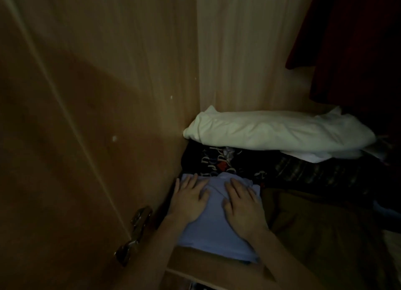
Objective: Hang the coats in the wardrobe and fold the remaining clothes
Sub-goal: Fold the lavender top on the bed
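A folded light blue garment (214, 231) lies on the wardrobe shelf (195, 259) in its front left corner. My left hand (188, 199) rests flat on the garment's left part, fingers straight. My right hand (243, 205) presses flat on its right part, fingers spread. Behind the blue garment sits a dark printed garment (219, 161), and on top of that a folded white garment (280, 131). A dark red coat (355, 40) hangs at the upper right.
An olive-brown folded cloth (321, 231) lies right of the blue garment. A striped dark cloth (314, 172) lies behind it. The wardrobe's side wall (130, 94) stands close on the left, and the open door's metal handle (134, 233) sits at lower left.
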